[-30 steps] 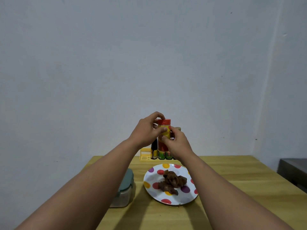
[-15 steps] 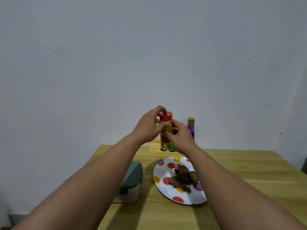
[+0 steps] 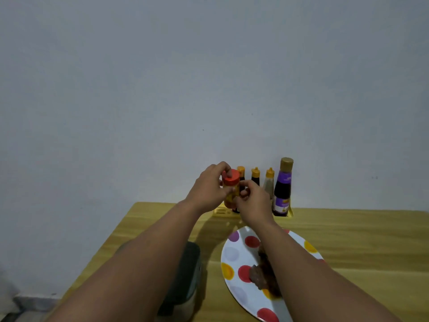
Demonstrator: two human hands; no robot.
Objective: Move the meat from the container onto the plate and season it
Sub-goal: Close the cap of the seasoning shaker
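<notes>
Red cap pinched under the left hand (image 3: 209,187), fingers wrapped on the spice jar (image 3: 231,189); right hand (image 3: 253,203) grips its body. Meat (image 3: 262,273) sits on the plate (image 3: 234,254) near the table's (image 3: 348,240) front edge. Twist too hard and powder could dump, or an elbow could nudge the plate.

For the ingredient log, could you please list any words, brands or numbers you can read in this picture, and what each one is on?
No text can be read.
Seasoning jar, red cap, held by the left hand and right hand: yellow label, print blurred and partly covered.
Dark sauce bottle, gold cap: purple label, print too small and blurred.
Three squeeze bottles behind: no print legible.
Dotted plate: no text, only coloured dots.
</notes>
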